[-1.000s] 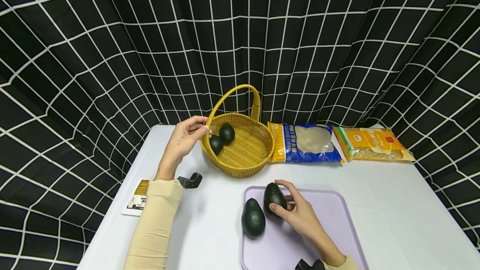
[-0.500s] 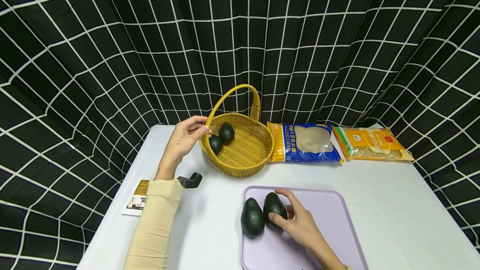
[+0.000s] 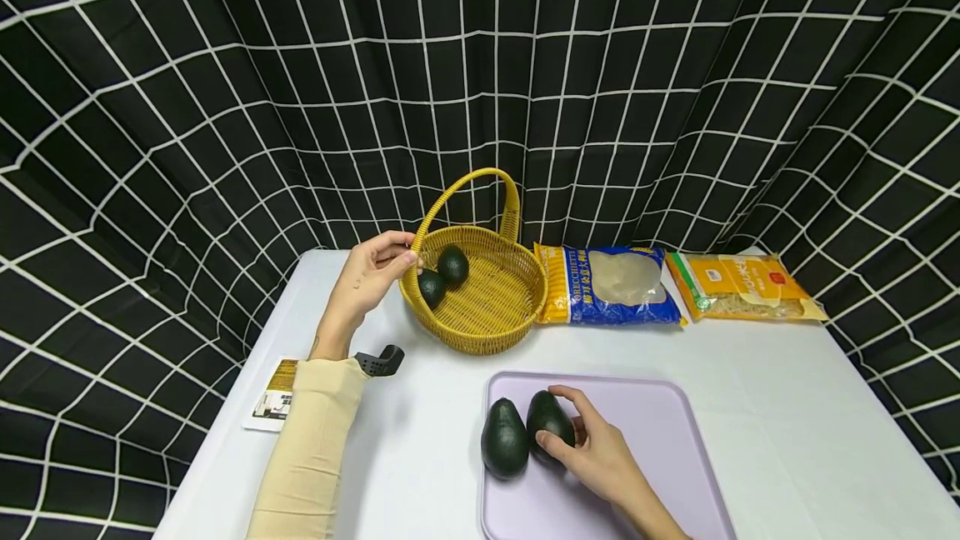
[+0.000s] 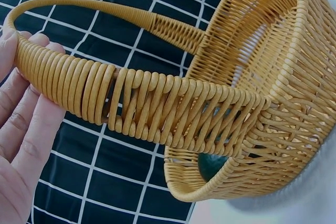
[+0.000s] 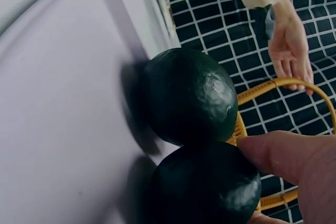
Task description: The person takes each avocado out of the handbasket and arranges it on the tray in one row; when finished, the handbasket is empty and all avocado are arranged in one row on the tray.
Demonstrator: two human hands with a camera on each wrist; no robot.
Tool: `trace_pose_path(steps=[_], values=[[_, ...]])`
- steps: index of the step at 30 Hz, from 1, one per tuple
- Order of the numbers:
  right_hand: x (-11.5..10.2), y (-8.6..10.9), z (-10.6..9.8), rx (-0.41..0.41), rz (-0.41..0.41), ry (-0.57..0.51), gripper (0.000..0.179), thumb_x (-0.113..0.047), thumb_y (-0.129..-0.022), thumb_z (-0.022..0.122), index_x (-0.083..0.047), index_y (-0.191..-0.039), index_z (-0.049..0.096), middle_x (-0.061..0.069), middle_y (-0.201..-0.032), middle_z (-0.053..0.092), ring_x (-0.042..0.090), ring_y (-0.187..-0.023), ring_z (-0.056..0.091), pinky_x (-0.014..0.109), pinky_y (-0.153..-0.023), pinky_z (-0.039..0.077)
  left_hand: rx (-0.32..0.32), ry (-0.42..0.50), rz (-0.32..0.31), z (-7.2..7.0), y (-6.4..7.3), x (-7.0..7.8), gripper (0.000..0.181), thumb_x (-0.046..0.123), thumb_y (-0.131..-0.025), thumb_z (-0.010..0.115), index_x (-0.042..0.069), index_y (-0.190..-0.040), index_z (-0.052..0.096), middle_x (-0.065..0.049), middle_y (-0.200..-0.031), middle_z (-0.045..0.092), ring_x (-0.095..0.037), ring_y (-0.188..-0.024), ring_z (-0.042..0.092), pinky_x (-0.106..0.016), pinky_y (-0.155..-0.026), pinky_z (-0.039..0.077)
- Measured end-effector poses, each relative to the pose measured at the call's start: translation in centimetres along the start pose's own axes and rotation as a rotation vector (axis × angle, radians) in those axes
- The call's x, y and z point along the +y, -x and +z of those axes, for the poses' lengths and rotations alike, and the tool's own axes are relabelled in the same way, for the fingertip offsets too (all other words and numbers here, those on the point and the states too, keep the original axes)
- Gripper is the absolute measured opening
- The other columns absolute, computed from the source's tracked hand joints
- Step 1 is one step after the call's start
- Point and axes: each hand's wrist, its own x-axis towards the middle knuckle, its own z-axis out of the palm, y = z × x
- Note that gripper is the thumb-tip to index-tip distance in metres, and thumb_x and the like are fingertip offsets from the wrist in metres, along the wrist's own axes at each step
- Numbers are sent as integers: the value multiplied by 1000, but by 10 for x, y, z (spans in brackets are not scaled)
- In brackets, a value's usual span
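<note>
Operator: How does the right hand sit?

Coach: Your right hand (image 3: 600, 452) pinches the held avocado (image 3: 550, 426), thumb on the flank towards you and a finger reaching to its far end. It is over the left part of the lilac tray (image 3: 645, 411), just beside a second avocado (image 3: 505, 440).

Operator: Is it resting on the tray?

Coach: I can't tell; the right wrist view is dark beneath it. I'd treat the weight as yours, so spread the pressure between thumb and fingers. The skin looks smooth and may slip under a fingertip-only pinch.

Operator: Anything to watch close by?

Coach: The second avocado. It could roll if nudged, so I'd move yours away from it, not across it.

Operator: And the other hand?

Coach: Your left hand (image 3: 363, 277) pinches the handle (image 4: 79, 87) near its left foot, thumb in front, fingers behind. A light grip should be enough to steady the yellow basket (image 3: 480, 342); a hard pull could tip it. Two more avocados (image 3: 453, 266) lie against its left wall, on your hand's side.
</note>
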Motion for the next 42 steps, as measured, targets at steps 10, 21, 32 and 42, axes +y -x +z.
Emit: trace_pose_path(steps=[10, 21, 32, 42], values=[[0, 2, -5, 9, -16, 60, 65, -43, -84, 80, -21, -140, 53, -2, -82, 60, 10, -72, 51, 26, -66, 41, -4, 2, 2, 0, 1, 1, 31, 10, -101, 63, -1, -130, 61, -26, -116, 69, -5, -89, 70, -20, -83, 56], [2, 1, -8, 3, -27, 65, 64, -42, -86, 79, -21, -140, 53, -2, -87, 63, 9, -79, 55, 26, -69, 43, -12, 29, 9, -1, 0, 0, 31, 9, -100, 63, -2, -129, 61, -18, -106, 71, -13, -91, 72, -20, -83, 56], [0, -4, -17, -1, -26, 59, 64, -41, -89, 77, -17, -142, 53, 2, -99, 68, 9, -87, 61, 29, -76, 50, -17, 18, 9, -2, 1, 1, 32, 12, -100, 64, 0, -130, 62, -15, -106, 72, -17, -95, 72, -20, -86, 56], [-6, -15, -31, 13, -50, 26, 61, -33, -92, 75, -13, -144, 50, 11, -111, 71, 14, -93, 67, 35, -84, 55, -15, 29, 14, -1, 0, 3, 31, 8, -100, 63, -2, -129, 62, -19, -107, 71, -19, -94, 73, -20, -84, 56]])
